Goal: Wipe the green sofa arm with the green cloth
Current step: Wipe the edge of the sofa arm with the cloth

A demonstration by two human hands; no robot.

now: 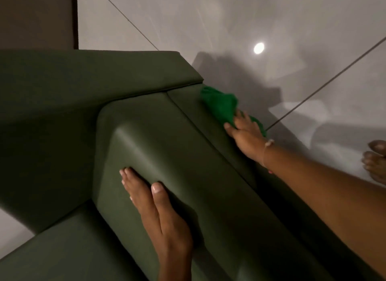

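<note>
The dark green sofa arm (183, 147) runs from the lower middle up toward the sofa back. A bright green cloth (221, 105) lies bunched on the arm's outer right edge, near the back corner. My right hand (244, 134) presses flat on the near end of the cloth, arm stretched out from the right. My left hand (158, 213) rests flat on the arm's inner front side, fingers together, holding nothing.
The sofa back (83, 75) rises at the left, and the seat cushion (62, 249) lies at the lower left. A glossy pale tiled floor (271, 19) with dark grout lines lies beyond. A person's bare foot (376, 163) stands at the right edge.
</note>
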